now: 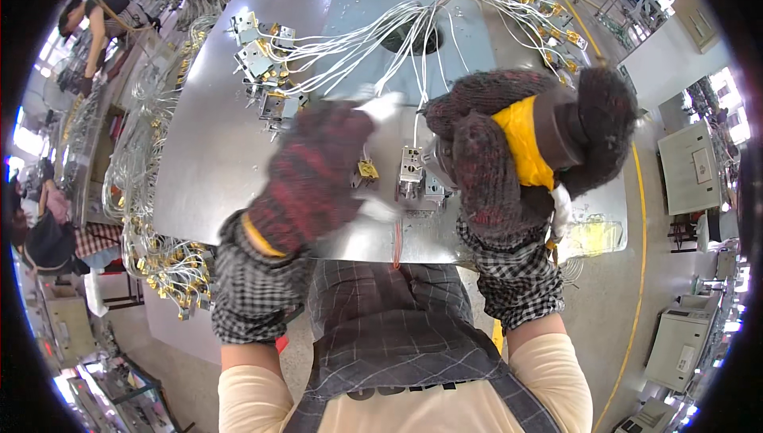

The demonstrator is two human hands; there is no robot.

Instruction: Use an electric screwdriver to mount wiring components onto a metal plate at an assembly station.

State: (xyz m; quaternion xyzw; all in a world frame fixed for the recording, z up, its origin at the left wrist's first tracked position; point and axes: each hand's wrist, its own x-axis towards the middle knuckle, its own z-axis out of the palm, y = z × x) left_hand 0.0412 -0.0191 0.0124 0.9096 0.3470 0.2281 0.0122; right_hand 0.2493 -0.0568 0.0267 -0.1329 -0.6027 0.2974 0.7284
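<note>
My left hand (314,175), in a dark red and black knit glove with pale fingertips, is blurred by motion. Its thumb and forefinger are spread apart, and a small brass-coloured part (366,169) shows between them. My right hand (493,155), in a matching glove, wraps round a dark power tool (560,131) with a yellow band. The tool's front end (439,164) points left toward a small metal block with holes (411,164) at the table's near middle. A silvery clamp-like fixture (420,199) sits under the block, and thin reddish wires (397,244) hang below it.
White cables (389,28) arch across the metal table (214,147), with metal connector blocks at the left (258,59) and brass-coloured ends at the right (548,16). More cable bundles (143,163) hang along the left edge. A person (99,24) works at the far left.
</note>
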